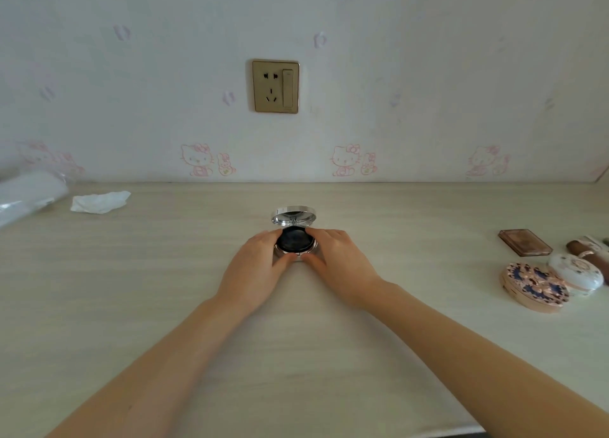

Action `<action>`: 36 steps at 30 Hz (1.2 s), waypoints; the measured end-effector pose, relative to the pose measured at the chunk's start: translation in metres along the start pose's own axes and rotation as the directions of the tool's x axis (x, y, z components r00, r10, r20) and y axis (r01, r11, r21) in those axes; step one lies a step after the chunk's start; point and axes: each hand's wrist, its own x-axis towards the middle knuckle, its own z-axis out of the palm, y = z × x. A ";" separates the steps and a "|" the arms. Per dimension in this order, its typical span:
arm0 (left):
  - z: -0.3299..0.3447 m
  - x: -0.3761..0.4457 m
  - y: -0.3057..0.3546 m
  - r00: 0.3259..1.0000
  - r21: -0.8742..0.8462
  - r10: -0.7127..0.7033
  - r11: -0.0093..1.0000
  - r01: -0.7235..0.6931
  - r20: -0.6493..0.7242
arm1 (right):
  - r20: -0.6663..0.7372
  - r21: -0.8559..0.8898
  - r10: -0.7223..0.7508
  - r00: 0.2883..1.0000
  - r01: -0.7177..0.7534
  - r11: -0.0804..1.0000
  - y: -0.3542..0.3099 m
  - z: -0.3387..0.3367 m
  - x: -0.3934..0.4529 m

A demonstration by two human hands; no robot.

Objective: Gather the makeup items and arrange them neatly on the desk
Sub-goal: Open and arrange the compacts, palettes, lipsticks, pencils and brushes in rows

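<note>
A round silver compact rests on the pale desk at the centre, its mirrored lid tipped up and a black puff showing inside. My left hand grips its left side and my right hand grips its right side, thumbs at the front edge. On the right of the desk lie a patterned round compact, a white oval case, a brown flat palette and a brown tube, partly cut off by the frame edge.
A crumpled white tissue and a clear plastic bag lie at the back left. The wall with a gold socket rises straight behind the desk. The desk's front edge runs along the bottom right.
</note>
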 end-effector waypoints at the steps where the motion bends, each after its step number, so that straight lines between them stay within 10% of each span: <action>1: -0.001 0.005 -0.001 1.000 -0.018 -0.007 1.000 0.007 -0.003 | -0.001 0.007 0.006 1.000 -0.006 1.000 0.002 0.002 0.007; 36: -0.007 0.062 -0.020 0.996 0.152 -0.069 0.985 0.078 -0.063 | 0.096 -0.076 0.053 0.994 -0.046 0.996 0.017 -0.006 0.065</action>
